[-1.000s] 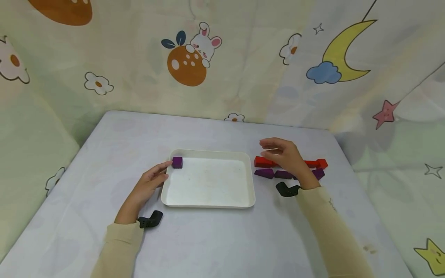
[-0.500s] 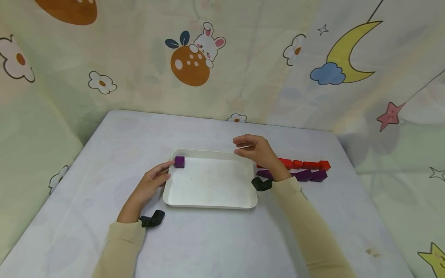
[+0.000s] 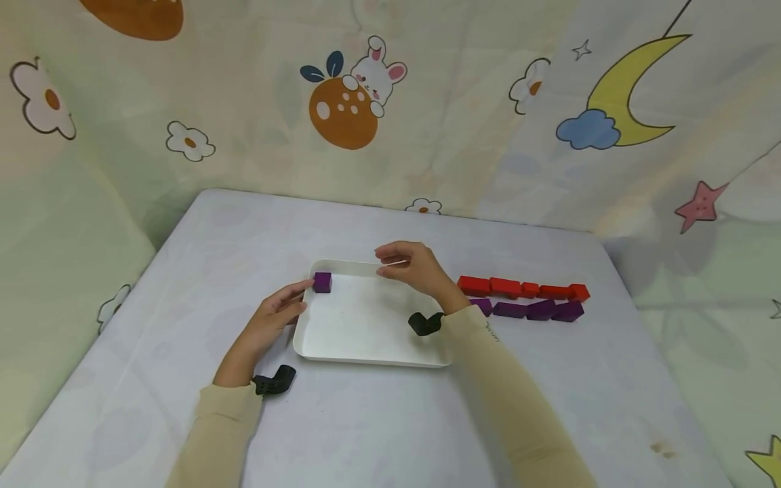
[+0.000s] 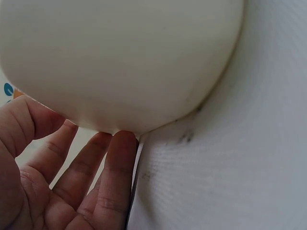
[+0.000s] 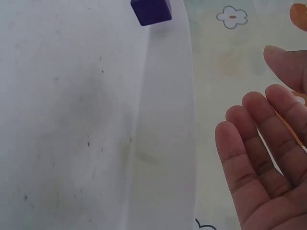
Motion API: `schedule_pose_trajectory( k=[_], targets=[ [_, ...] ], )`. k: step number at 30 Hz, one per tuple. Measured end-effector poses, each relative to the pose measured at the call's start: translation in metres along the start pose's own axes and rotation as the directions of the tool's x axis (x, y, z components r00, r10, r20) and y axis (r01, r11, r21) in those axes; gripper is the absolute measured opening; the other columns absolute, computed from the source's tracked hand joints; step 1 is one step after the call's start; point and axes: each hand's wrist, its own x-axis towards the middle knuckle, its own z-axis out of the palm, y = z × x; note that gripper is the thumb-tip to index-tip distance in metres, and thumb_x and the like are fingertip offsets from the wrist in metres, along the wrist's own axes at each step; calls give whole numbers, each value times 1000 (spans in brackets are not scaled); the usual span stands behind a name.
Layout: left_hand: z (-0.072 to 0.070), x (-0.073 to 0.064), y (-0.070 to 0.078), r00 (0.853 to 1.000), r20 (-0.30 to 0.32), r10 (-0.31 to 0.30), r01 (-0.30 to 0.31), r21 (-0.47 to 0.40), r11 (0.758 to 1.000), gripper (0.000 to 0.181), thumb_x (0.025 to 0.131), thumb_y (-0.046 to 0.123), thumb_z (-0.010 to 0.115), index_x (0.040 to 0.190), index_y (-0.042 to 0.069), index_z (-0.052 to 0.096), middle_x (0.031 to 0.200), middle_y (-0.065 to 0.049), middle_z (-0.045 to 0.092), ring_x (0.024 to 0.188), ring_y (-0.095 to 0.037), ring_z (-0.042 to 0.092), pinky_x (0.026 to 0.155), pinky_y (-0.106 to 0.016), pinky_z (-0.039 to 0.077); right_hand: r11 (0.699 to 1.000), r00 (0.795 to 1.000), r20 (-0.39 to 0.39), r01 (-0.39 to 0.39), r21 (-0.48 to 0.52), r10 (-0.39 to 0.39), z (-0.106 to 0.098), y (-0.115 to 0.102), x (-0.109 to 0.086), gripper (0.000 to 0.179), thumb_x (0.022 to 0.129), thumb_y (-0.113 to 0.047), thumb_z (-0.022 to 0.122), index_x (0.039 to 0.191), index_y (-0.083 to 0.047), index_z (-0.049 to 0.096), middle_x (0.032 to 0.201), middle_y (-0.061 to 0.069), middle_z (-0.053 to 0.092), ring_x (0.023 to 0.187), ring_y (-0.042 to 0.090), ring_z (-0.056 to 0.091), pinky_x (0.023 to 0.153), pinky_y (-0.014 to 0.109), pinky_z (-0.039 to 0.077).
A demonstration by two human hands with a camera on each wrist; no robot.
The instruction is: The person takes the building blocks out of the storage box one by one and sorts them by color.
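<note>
A shallow white tray (image 3: 372, 360) lies on the table, with a purple cube (image 3: 323, 282) in its far left corner. My left hand (image 3: 268, 318) rests its fingertips against the tray's left wall. In the left wrist view, the fingertips of that hand (image 4: 76, 177) meet the side of the white tray (image 4: 124, 62). Over the tray's far right part is my right hand (image 3: 417, 270), its fingers loosely bent. The right wrist view has this hand (image 5: 268, 153) bare, apart from the purple cube (image 5: 152, 12).
To the right of the tray run two rows of blocks on the white table (image 3: 366, 427). Red blocks (image 3: 505, 287) form the farther row, purple blocks (image 3: 510, 310) the nearer one. A patterned cloth (image 3: 457, 102) hangs behind the table. Each wrist wears a black device (image 3: 274, 381).
My right hand has moved left from above the block rows to over the tray, uncovering the blocks. The left hand stays at the tray's wall. The head view has shifted slightly.
</note>
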Motion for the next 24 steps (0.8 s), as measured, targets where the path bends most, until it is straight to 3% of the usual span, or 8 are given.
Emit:
schedule_pose_trajectory(
  k=[9,18,24],
  targets=[
    [0,1,0,1000,-2,-8,8,-4,1000,52,113,9,53,163,0,44,172,-24,34,156,-44,38,121,-58,40,999,998,45,-42,-1,41,32,1,19,39,96,-4,83,132,4,73,131,18,74,121,31,71,104,36,58],
    [-1,2,0,1000,8,-19,19,-14,1000,53,113,11,53,164,2,43,170,-24,38,153,-43,43,120,-57,42,997,988,135,-73,-20,75,64,0,36,45,94,-5,85,136,3,71,137,17,72,126,30,69,106,30,56],
    [-2,1,-1,1000,17,-7,8,-20,1000,53,113,10,52,164,1,42,169,-25,39,152,-45,44,119,-57,42,994,985,134,-99,-55,105,81,0,45,49,93,-4,86,139,2,70,140,17,71,129,31,69,107,29,54]
  ],
)
